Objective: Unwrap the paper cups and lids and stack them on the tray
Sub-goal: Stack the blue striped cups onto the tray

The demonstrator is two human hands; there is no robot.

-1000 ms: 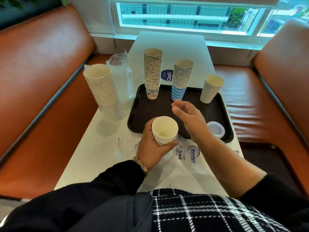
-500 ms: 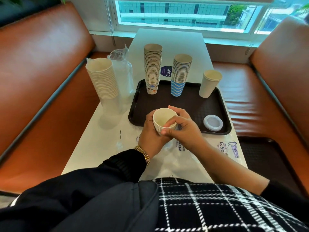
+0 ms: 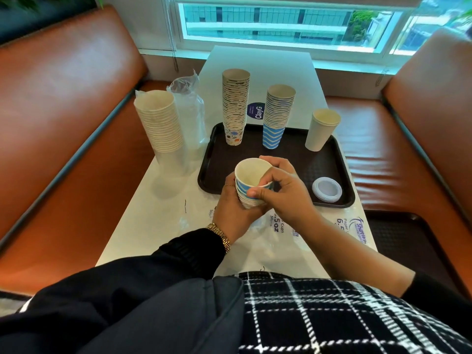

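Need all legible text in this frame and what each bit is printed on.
"ClayG": round dark blue sticker on the white table, behind the tray; the small print above it is too blurred to read.
"Paper Cups", ".5oz": clear plastic wrapper lying flat by the hands, partly hidden.
"Paper", "6.", "Shurewin": wrapper print at the table's right edge, cut off.
Cups: patterns only.

This looks like a café or fast-food dining booth. Two orange padded benches (image 3: 63, 118) face each other across a narrow white surface (image 3: 260, 70) that runs up to a wide window (image 3: 281, 24) looking onto buildings. A dark serving tray (image 3: 329, 172) carries tall stacks of disposable paper cups (image 3: 235, 103), and a round branded sticker (image 3: 256, 111) sits on the surface.
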